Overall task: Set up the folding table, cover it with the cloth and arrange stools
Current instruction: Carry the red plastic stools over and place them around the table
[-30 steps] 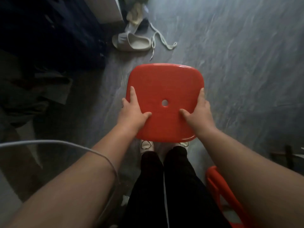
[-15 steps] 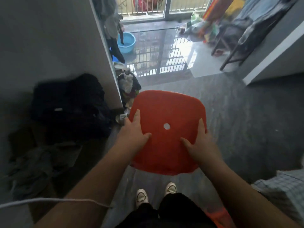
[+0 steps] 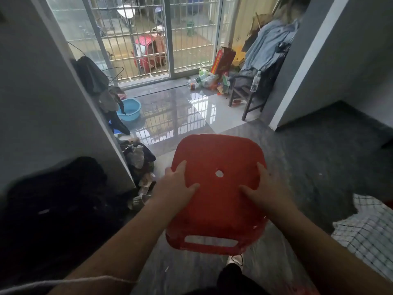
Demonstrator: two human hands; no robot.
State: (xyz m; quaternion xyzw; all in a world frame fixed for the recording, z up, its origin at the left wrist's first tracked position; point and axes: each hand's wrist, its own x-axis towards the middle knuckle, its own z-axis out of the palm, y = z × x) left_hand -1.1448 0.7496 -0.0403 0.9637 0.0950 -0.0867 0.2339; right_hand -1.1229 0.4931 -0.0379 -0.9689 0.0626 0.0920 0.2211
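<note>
A red plastic stool [image 3: 217,158] with a small hole in its seat hangs above the floor, held in front of me. My left hand [image 3: 177,184] grips its left edge, thumb on the seat. My right hand [image 3: 262,188] grips the right edge the same way. The stool's front skirt with a slot faces me. At the right edge lies a white checked cloth [image 3: 370,235], draped over something I cannot see. The stool's legs are hidden.
A grey wall [image 3: 53,103] stands to my left with dark clothes [image 3: 59,201] heaped at its foot. Ahead are a blue basin [image 3: 131,107], a wooden chair [image 3: 246,94] with clothes, floor clutter and barred glass doors [image 3: 148,35]. Another wall corner [image 3: 302,81] juts in at right.
My view has swung up from the floor to the room ahead. The stool has risen in both hands and tilted, showing its front skirt. The checked cloth has come into view at right.
</note>
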